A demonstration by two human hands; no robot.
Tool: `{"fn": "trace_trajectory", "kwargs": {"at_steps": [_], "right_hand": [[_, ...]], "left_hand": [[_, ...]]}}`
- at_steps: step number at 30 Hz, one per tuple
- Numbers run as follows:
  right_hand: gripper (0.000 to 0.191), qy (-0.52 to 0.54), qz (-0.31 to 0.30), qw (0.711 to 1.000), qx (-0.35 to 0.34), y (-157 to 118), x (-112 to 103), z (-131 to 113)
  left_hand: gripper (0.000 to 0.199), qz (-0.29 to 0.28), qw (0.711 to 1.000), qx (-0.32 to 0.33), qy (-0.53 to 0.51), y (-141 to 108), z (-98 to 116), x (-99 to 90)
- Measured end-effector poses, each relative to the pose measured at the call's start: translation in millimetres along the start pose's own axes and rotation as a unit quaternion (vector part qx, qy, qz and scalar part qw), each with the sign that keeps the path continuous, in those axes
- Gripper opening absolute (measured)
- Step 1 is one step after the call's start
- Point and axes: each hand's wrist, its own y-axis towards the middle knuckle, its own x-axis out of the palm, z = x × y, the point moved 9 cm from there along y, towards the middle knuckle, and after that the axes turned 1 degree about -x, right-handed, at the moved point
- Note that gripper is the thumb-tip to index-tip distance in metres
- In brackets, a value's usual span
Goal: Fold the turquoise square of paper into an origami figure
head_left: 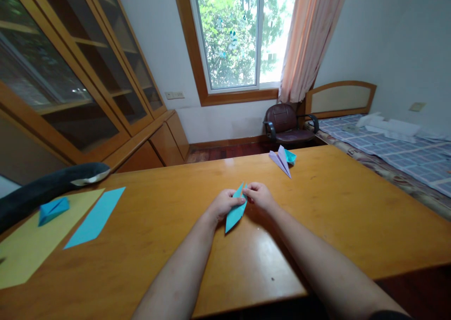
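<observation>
A folded turquoise paper is held just above the middle of the table, with its long point toward me and two narrow tips at its far end. My left hand grips its left side, the thumb lying across the top. At the upper right, the fingers of my right hand pinch the paper near one of the narrow tips. The fingers beneath the paper are hidden.
On the wooden table, a purple paper plane touches a turquoise folded piece. At left lie a yellow sheet, a blue folded paper, a turquoise strip and a dark curved object.
</observation>
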Motion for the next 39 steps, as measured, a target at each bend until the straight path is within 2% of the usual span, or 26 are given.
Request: {"fn": "trace_trajectory", "kwargs": {"at_steps": [4,7,12,20,27,36,39], "right_hand": [[0.032,0.033,-0.006,0.999,0.009,0,3,2],[0.028,0.063,-0.022,0.998,0.021,2,4,2],[0.027,0.113,-0.078,0.990,0.032,1,7,-4],[0.027,0.115,-0.137,0.984,0.017,-1,12,-7],[0.026,0.127,-0.157,0.979,0.023,-4,15,-8],[0.025,0.106,-0.165,0.980,0.035,-6,15,-7],[0.020,0.075,-0.151,0.986,0.014,-4,13,-7]], "left_hand": [[0.036,-0.008,1.000,-0.006,-0.010,0,-1,0.8],[0.041,-0.021,1.000,-0.003,-0.010,-2,-1,-0.1],[0.041,-0.021,1.000,-0.017,0.000,-6,-4,-8.1],[0.041,-0.079,0.996,-0.043,0.018,-8,-11,-3.5],[0.039,-0.110,0.993,-0.048,0.004,-8,-15,-1.2],[0.037,-0.118,0.992,-0.050,-0.011,-10,-15,0.8],[0.037,-0.118,0.991,-0.055,-0.012,-11,-14,2.7]]}}
